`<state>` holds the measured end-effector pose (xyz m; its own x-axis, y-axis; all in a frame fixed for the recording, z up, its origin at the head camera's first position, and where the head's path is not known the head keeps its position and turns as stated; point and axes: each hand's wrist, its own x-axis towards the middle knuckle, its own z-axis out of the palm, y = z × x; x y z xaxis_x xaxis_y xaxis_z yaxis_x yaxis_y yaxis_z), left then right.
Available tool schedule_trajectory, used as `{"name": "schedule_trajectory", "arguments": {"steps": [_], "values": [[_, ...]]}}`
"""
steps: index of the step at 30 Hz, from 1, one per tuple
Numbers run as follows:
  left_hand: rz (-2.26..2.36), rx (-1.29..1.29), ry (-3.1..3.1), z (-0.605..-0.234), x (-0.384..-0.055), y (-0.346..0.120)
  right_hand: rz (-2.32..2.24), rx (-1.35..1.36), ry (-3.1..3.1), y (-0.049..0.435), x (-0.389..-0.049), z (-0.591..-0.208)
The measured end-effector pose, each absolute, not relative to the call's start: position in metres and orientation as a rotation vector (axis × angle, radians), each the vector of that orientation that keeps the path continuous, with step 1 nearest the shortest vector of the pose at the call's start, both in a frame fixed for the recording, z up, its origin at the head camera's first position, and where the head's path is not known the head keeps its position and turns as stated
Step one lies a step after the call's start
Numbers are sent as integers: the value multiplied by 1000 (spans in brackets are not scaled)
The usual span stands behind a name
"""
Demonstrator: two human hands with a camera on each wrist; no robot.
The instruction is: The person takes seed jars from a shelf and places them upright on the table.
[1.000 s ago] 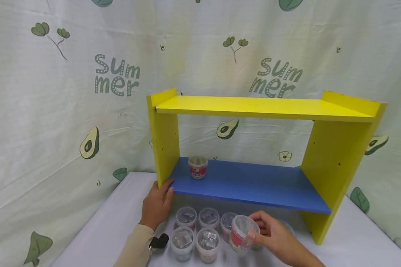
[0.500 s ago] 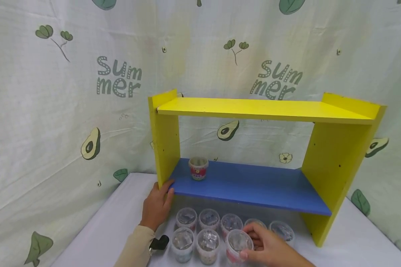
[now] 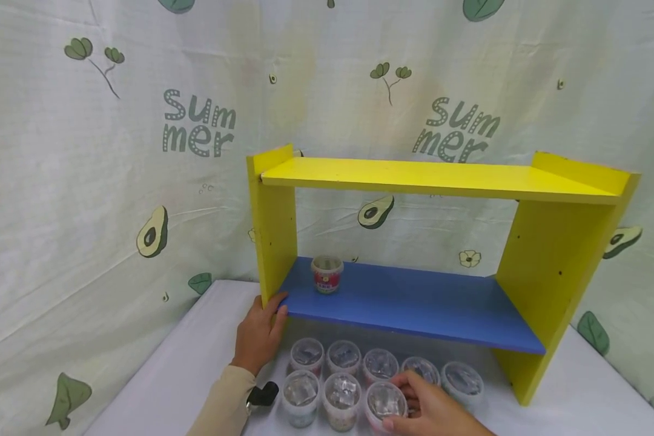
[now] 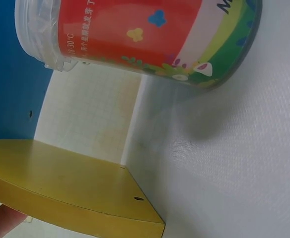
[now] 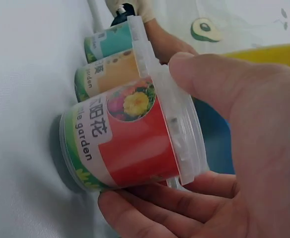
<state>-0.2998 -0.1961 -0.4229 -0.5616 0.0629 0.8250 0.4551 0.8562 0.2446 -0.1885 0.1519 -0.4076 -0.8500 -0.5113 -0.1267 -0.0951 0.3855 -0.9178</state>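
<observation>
My right hand (image 3: 427,409) holds a small lidded plastic tub (image 3: 384,404) at the right end of the front row. In the right wrist view, the thumb lies at the clear lid (image 5: 180,129) and the fingers curl round the far side of the red flower label (image 5: 137,144). The tub's base is at the white table. My left hand (image 3: 258,333) grips the lower left side of a yellow and blue shelf unit (image 3: 414,297), fingers at the side panel and the blue board's front edge. A red-labelled tub (image 4: 130,34) shows near that panel in the left wrist view.
A red-labelled tub (image 3: 327,274) stands on the blue board's left end. Several lidded tubs stand in two rows on the table, including one (image 3: 462,383) by the right panel. The blue board's front edge (image 3: 403,330) overhangs the back row.
My right hand has brought the tub left and down from over the back row to the front row, uncovering the tubs behind. The left hand stays at the shelf.
</observation>
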Motion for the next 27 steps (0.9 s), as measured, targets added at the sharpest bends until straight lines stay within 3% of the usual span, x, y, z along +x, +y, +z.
{"name": "schedule_trajectory", "arguments": {"steps": [27], "values": [[-552, -379, -2124, -420, -297, -195, -1436, -662, 2401, 147, -184, -411]]}}
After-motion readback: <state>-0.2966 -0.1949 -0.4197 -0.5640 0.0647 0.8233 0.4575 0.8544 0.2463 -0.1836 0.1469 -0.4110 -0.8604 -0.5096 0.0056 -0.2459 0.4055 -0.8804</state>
